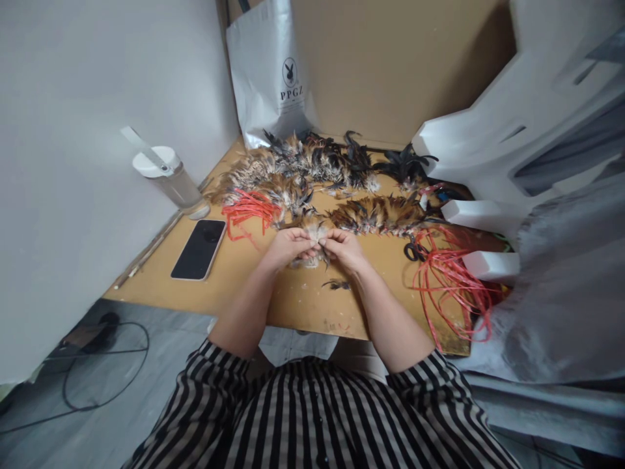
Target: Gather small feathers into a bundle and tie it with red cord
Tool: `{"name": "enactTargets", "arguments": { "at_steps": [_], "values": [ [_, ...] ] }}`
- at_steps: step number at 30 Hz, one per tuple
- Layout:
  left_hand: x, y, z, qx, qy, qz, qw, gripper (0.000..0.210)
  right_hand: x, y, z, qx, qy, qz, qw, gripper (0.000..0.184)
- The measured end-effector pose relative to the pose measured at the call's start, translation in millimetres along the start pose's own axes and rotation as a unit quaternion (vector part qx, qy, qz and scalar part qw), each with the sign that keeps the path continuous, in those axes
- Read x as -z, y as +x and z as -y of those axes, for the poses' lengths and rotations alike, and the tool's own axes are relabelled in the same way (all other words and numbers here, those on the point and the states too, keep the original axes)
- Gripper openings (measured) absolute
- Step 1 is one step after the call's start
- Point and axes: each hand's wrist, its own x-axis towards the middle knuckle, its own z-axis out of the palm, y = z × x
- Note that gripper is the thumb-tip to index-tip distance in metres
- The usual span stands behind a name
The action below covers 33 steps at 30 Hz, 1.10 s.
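Note:
At the middle of the table, my left hand and my right hand meet, fingertips pinched close together. Between them is a small tuft of pale, fluffy feathers, which both hands grip. Just beyond my right hand lies a long row of brown and black feathers. A larger heap of brown, cream and black feathers spreads behind. Below my hands a few loose dark feathers rest on the wood. How the fingers sit on the tuft's base is partly hidden.
Left of my hands are red plastic strips, a phone and a lidded cup. To the right lie black-handled scissors and a tangle of red strips. A silver bag stands behind on the wooden table, with white foam pieces at right.

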Motion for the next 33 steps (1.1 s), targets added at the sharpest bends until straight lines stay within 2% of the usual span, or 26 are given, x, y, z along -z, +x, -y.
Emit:
{"name": "enactTargets", "arguments": {
  "at_steps": [10,19,33],
  "values": [
    [1.5,1.0,0.6,-0.01,-0.009,0.003,1.0,0.03,-2.8,-3.0,4.5,0.014,0.001,0.007,1.0,0.021],
    [3.7,0.8,0.5,0.018,-0.013,0.015,1.0,0.031,1.7,-1.0,3.0,0.016,-0.024,-0.001,1.0,0.023],
    [1.7,-0.2,-0.3,0.024,-0.013,0.026,0.999,0.029,-0.6,-0.3,0.2,0.042,-0.022,-0.003,0.999,0.022]
  ]
}}
